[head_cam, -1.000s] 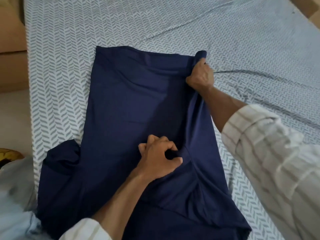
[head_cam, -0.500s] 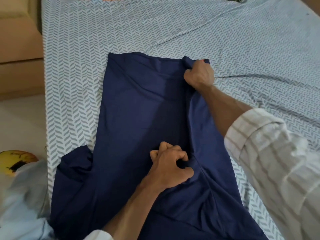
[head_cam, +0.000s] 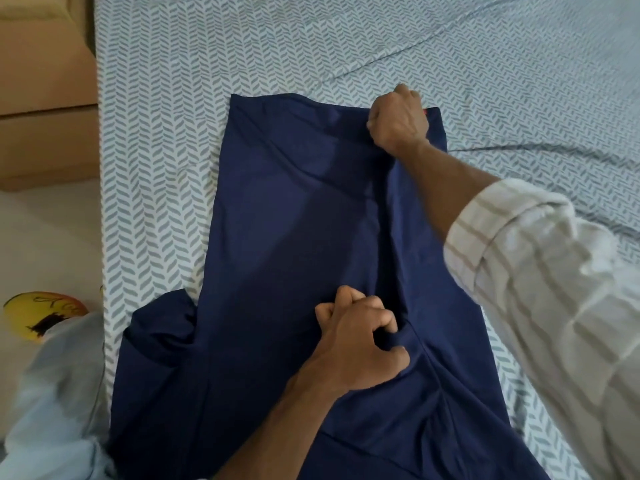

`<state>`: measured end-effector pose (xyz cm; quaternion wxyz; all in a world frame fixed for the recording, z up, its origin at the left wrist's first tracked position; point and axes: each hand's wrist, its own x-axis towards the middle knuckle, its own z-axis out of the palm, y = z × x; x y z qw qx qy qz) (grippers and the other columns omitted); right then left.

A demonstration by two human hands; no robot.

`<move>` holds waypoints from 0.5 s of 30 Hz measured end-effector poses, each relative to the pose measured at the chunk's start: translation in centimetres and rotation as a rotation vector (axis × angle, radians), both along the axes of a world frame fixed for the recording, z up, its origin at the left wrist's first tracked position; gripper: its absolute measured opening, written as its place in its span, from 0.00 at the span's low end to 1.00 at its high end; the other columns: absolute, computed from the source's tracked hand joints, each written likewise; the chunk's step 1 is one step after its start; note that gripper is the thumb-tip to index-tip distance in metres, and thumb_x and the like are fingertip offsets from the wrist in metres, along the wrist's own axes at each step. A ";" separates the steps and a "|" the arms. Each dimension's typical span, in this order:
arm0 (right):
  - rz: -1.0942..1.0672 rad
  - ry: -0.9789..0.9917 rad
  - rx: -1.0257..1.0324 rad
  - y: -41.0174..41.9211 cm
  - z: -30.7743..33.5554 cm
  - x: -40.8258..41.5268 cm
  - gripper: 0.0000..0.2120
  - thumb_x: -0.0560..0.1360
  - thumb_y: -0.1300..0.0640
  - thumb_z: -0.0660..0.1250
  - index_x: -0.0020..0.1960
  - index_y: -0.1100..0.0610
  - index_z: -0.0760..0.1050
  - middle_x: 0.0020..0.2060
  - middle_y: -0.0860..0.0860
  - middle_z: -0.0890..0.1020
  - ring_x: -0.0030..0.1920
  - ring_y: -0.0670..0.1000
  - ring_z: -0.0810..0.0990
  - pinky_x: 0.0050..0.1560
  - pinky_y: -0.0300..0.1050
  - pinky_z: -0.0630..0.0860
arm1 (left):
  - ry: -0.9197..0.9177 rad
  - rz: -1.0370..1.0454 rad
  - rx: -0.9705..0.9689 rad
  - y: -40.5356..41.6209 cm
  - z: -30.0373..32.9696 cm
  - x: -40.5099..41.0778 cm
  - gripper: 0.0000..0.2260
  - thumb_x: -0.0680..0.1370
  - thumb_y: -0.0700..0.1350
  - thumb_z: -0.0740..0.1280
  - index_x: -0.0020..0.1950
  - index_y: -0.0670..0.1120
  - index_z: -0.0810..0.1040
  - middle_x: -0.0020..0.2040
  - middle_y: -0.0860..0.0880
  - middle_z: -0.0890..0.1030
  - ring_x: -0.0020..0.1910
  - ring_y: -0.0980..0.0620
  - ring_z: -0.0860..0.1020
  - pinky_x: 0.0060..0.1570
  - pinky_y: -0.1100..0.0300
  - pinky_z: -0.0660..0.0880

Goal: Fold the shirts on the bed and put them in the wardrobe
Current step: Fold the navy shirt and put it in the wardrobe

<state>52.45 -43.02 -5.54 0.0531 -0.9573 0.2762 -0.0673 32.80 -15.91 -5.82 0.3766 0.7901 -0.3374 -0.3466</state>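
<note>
A bed [head_cam: 346, 39] with a grey-and-white herringbone sheet fills most of the view. On it lies a navy blue shirt [head_cam: 294, 237], spread lengthwise from 12 o'clock down to 6 o'clock, with a bunched sleeve [head_cam: 162, 327] at 8 o'clock. A striped white sleeve [head_cam: 540, 282] covers the right arm at 3 o'clock. The left hand [head_cam: 360, 344], near centre toward 6 o'clock, pinches a fold of the shirt with curled fingers. The right hand [head_cam: 398, 121], at 1 o'clock, grips the shirt's far hem in a fist. A yellow object [head_cam: 38, 313] sits at 9 o'clock, off the bed.
</note>
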 end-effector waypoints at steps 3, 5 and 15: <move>-0.020 0.021 -0.028 -0.2 -0.3 1.0 0.11 0.79 0.56 0.63 0.58 0.59 0.79 0.62 0.55 0.73 0.64 0.57 0.70 0.57 0.52 0.76 | -0.009 -0.010 -0.007 0.0 -0.1 -0.1 0.08 0.69 0.49 0.69 0.37 0.53 0.70 0.43 0.61 0.70 0.58 0.70 0.54 0.60 0.59 0.58; -0.032 0.028 -0.033 -0.3 -0.6 1.4 0.11 0.79 0.56 0.63 0.59 0.60 0.77 0.63 0.56 0.72 0.65 0.58 0.69 0.58 0.54 0.75 | -0.031 -0.023 -0.012 -0.1 -0.2 -0.1 0.06 0.67 0.51 0.67 0.36 0.52 0.71 0.42 0.59 0.71 0.59 0.68 0.56 0.59 0.59 0.56; -0.001 -0.245 0.362 -0.9 -2.0 0.1 0.02 0.72 0.54 0.72 0.44 0.50 0.81 0.50 0.49 0.83 0.49 0.47 0.81 0.45 0.40 0.72 | -0.050 -0.041 0.011 -0.3 -0.5 -0.1 0.07 0.65 0.54 0.64 0.32 0.56 0.66 0.40 0.60 0.72 0.57 0.60 0.62 0.56 0.61 0.54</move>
